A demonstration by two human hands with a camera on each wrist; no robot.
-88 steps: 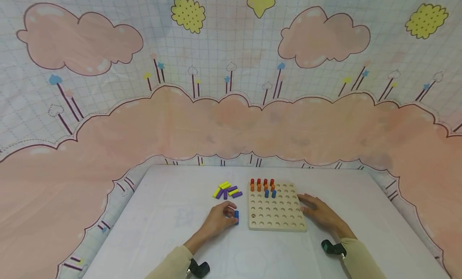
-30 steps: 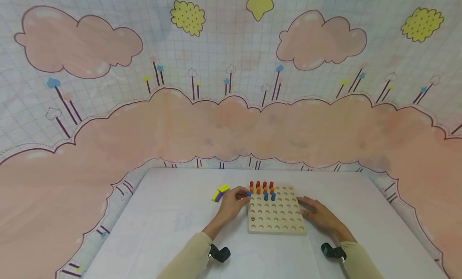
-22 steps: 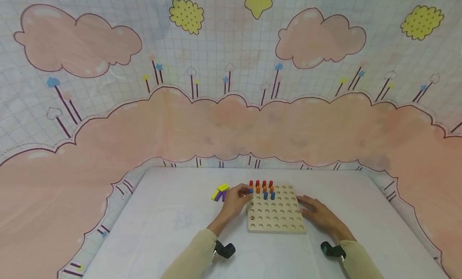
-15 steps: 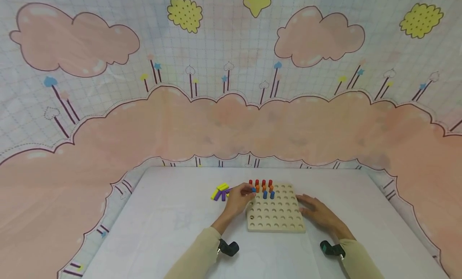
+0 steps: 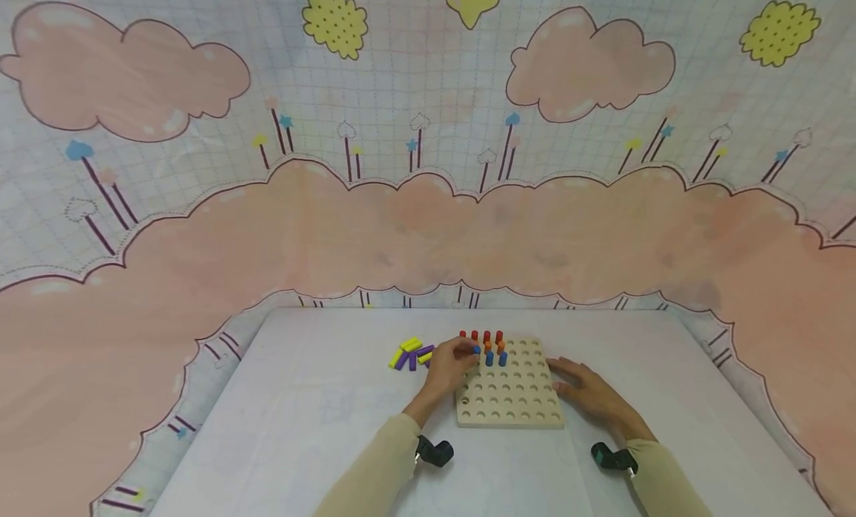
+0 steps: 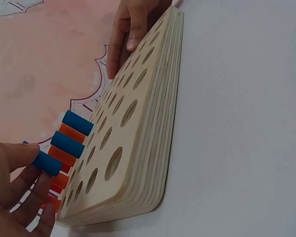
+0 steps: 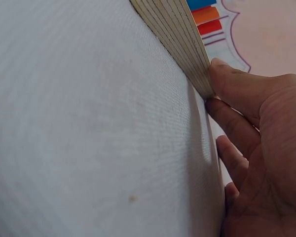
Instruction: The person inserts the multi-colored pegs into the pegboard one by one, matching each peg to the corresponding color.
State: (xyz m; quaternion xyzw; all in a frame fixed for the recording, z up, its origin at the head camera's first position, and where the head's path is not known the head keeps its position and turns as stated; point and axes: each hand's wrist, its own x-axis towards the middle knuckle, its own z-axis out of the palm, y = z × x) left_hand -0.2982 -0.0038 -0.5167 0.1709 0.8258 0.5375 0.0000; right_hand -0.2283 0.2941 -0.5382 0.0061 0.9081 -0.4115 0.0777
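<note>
Since the earliest frame the left hand (image 5: 452, 362) has carried a blue peg (image 6: 47, 163) from the bare cloth near the board's front left corner up to the far left part of the wooden pegboard (image 5: 515, 400), and the loose pegs (image 5: 409, 353), hidden behind it a second ago, show again just to its left. The fingers (image 6: 19, 183) are curled, pinching the short smooth cylinder at its end, close above the board beside two more blue pegs (image 6: 72, 133) standing in their holes. The right hand (image 5: 588, 395) lies flat, its fingers straight and relaxed, holding nothing; its fingertips (image 7: 227, 86) press against the board's right edge.

The board is a square slab of pale layered plywood, its edge banded in thin plies, drilled with rows of round holes. Beyond the left hand's fingertips stand red and orange pegs (image 5: 487, 340). The loose yellow and purple ones lie on their sides.

The table (image 5: 307, 420) wears a white, finely woven cloth. Behind it hangs a backdrop (image 5: 428, 205) printed with pink clouds on a pale grid.
</note>
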